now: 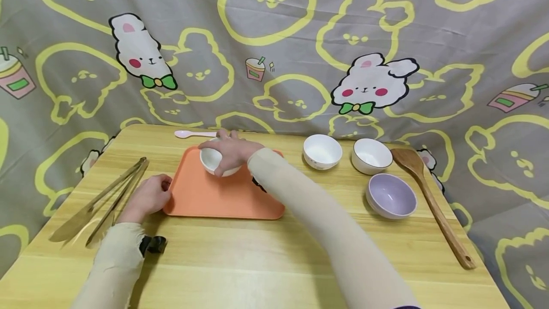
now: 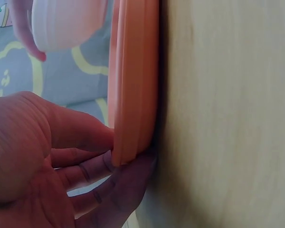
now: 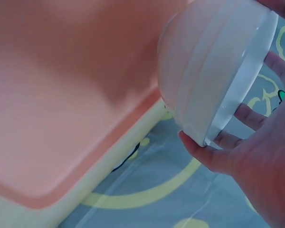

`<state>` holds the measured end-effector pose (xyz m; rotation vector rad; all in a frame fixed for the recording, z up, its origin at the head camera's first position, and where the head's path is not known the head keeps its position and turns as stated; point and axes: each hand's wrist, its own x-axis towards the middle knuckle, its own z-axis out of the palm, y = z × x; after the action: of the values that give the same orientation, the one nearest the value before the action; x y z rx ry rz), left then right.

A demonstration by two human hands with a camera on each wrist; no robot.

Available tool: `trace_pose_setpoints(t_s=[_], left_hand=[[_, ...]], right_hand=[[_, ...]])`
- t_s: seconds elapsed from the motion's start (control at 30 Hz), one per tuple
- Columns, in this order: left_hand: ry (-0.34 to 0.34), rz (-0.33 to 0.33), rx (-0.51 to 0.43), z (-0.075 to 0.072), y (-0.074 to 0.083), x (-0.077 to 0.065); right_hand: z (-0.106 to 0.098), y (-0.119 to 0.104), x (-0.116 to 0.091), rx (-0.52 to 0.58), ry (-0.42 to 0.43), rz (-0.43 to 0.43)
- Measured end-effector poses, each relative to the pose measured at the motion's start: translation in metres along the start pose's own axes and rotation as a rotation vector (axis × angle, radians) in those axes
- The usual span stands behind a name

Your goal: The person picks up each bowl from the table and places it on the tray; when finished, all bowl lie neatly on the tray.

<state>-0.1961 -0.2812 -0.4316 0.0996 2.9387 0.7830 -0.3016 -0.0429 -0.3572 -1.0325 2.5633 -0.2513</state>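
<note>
My right hand [image 1: 233,153] grips a white bowl [image 1: 210,159] from above by its rim, over the back left part of an orange tray [image 1: 223,199]. In the right wrist view the bowl [image 3: 213,66] shows its ribbed outer wall, with fingers and thumb spread around the rim. Whether its base touches the tray I cannot tell. At the tray's left edge, my left hand [image 1: 150,195] pinches the rim. The left wrist view shows the thumb on the upper side of the tray [image 2: 133,85] and fingers beneath its edge.
Behind the tray lies a pink spoon [image 1: 193,134]. Metal tongs [image 1: 116,185] and other long utensils lie left. To the right are a patterned white bowl [image 1: 322,151], a dark-rimmed white bowl [image 1: 372,156], a purple bowl [image 1: 391,196] and a wooden spatula [image 1: 429,194]. A printed curtain [image 1: 274,99] hangs behind.
</note>
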Motion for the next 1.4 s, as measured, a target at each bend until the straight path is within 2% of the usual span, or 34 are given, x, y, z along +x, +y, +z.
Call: trace_pose_setpoints(t_s=[0.17, 0.33, 0.63, 1.0, 1.4], left_hand=[[-0.002, -0.007, 0.003, -0.002, 0.0, -0.001], [0.009, 0.007, 0.002, -0.001, 0.001, -0.001], [0.008, 0.007, -0.014, 0.002, 0.0, -0.002], [0.016, 0.015, -0.032, 0.002, -0.002, 0.003], [0.009, 0.006, -0.026, 0.0, -0.002, 0.001]], right_hand=[[-0.001, -0.01, 0.011, -0.006, -0.009, -0.007], [-0.004, -0.019, 0.023, 0.008, 0.004, 0.025], [-0.002, -0.024, 0.043, -0.011, -0.025, 0.047], [0.005, -0.022, 0.057, 0.04, -0.006, 0.116], [0.009, -0.021, 0.061, 0.068, 0.026, 0.116]])
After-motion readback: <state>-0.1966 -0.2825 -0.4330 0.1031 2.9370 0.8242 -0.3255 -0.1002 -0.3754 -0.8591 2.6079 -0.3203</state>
